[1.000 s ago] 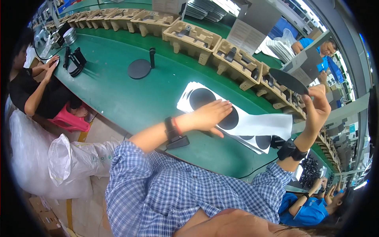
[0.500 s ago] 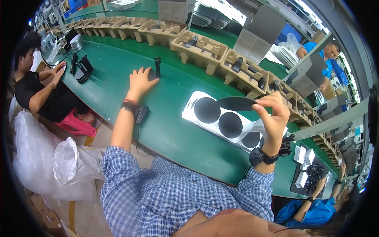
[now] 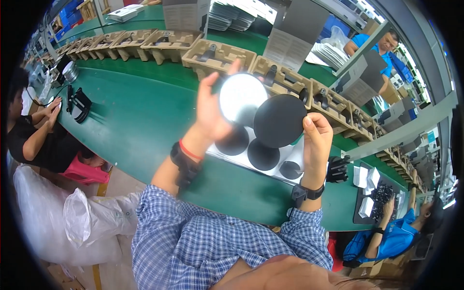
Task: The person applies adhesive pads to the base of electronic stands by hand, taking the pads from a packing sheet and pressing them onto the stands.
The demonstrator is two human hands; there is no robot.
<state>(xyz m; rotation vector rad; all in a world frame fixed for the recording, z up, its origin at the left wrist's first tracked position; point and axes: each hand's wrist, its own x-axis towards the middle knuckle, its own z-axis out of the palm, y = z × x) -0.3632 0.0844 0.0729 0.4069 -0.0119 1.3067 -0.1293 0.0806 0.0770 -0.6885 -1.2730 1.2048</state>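
Observation:
My left hand (image 3: 209,108), smeared by motion, is raised over the table with its fingers around a round disc (image 3: 241,99) whose bright white face is turned up. Its other side is hidden. Beside it, my right hand (image 3: 316,140) pinches the right edge of a thin black round pad (image 3: 279,122) between thumb and fingers. The pad's left edge overlaps the disc in view; whether they touch I cannot tell. Below both hands lies a stack of white sheets (image 3: 296,153) bearing black circles, partly covered by the pad and the left hand.
Tan moulded trays (image 3: 220,55) with black parts line the table's far side. A black stand (image 3: 79,106) is at the left, near a seated co-worker (image 3: 31,123). Another co-worker (image 3: 396,234) sits at the right by a dark mat of small black parts (image 3: 382,198). Plastic bags (image 3: 77,220) stand lower left.
My left hand has left the table near the black stemmed piece and come right and up, now holding the round disc. The right hand has turned the black pad to face up. The view has shifted.

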